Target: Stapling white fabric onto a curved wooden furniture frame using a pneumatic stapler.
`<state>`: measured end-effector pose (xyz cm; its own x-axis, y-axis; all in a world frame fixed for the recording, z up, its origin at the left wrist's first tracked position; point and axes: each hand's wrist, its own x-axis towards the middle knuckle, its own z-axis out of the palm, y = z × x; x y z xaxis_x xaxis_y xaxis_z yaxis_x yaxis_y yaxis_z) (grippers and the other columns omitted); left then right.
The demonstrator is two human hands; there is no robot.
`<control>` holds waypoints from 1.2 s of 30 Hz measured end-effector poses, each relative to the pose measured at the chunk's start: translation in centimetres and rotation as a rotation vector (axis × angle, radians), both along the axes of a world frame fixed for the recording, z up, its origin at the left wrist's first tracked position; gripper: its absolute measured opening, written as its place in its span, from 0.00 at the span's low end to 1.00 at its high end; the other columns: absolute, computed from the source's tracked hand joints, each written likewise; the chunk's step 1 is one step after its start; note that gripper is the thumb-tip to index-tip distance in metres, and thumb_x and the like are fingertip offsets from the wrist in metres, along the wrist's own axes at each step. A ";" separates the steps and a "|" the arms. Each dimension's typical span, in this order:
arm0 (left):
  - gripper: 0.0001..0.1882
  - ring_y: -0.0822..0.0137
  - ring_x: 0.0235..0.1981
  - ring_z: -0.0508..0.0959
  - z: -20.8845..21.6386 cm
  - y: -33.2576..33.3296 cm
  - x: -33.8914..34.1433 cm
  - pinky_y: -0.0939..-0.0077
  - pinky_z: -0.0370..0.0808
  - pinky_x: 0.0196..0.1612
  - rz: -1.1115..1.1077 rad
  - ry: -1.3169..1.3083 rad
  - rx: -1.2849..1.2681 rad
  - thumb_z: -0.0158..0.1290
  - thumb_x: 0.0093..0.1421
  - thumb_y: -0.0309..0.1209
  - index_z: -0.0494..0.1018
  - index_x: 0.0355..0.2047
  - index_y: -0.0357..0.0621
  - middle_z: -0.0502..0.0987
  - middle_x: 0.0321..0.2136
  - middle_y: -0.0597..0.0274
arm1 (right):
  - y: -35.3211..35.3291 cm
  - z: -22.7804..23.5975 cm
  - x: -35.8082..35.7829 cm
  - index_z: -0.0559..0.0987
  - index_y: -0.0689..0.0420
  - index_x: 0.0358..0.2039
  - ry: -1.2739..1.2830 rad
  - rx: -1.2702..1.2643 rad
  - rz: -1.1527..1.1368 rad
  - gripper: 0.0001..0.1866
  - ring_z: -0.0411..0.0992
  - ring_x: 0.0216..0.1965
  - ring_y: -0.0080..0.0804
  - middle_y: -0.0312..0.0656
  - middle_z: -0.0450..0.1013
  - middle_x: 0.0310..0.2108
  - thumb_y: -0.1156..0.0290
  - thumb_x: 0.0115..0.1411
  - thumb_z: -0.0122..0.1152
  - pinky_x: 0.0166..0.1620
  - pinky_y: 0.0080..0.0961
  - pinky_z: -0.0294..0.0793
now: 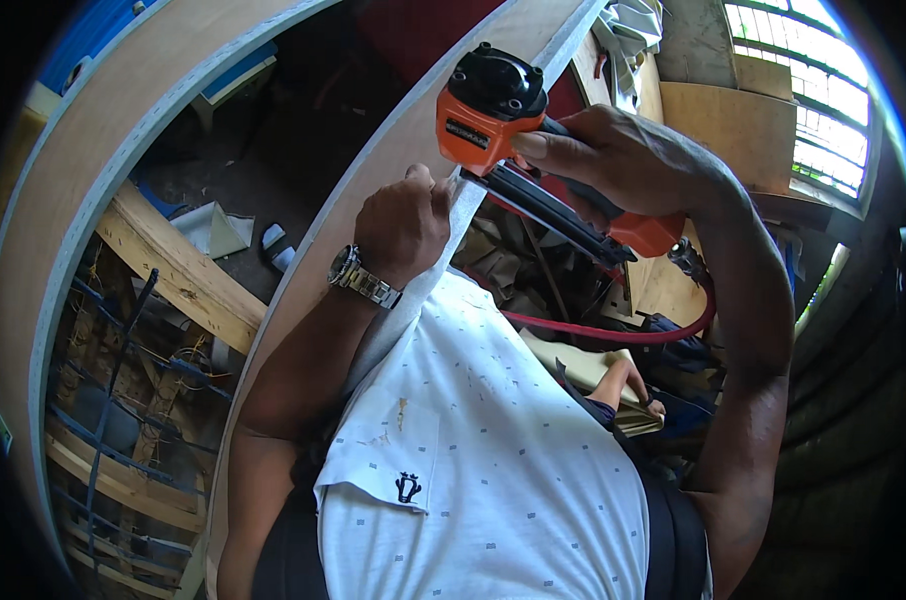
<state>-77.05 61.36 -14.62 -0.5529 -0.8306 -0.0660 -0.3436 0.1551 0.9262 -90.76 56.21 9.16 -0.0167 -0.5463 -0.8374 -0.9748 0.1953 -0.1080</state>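
Right grip (638,165): closed round handle of nailer (481,120), orange/black, thumb toward its head. Nailer slants, head up-left of right grip, magazine (553,215) running below it. Nose sits at panel edge, just beside left grip (408,215); can't tell if nose touches. Left grip: narrow, fingers curled in on grey strip (461,212) along edge of curved wood panel (413,130); fingertips hidden. Watch (368,280), metal band, on wrist behind left grip.

Red hose (633,335) loops down from the nailer's rear end, below right grip. White patterned shirt (493,430) on wearer, below both grips.

Left of left grip, well apart: second curved panel (123,90), with pale edging. Between it and left grip, lower: wood beam (178,265) and scrap (213,230). Further down-left: frame with dark straps (103,430).

Below right grip, past the hose: another person's arm (618,385) over tan sheet (563,360). Up-right of right grip: board (728,130), then barred window (823,80).
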 end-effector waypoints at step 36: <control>0.23 0.63 0.14 0.65 2.8 -0.7 -2.4 0.65 0.63 0.20 0.023 0.263 0.054 0.47 0.72 0.40 0.66 0.21 0.39 0.67 0.13 0.54 | 10.1 5.7 -11.3 0.77 0.59 0.39 -0.364 -0.302 -0.422 0.36 0.74 0.19 0.22 0.36 0.74 0.18 0.33 0.64 0.49 0.26 0.23 0.75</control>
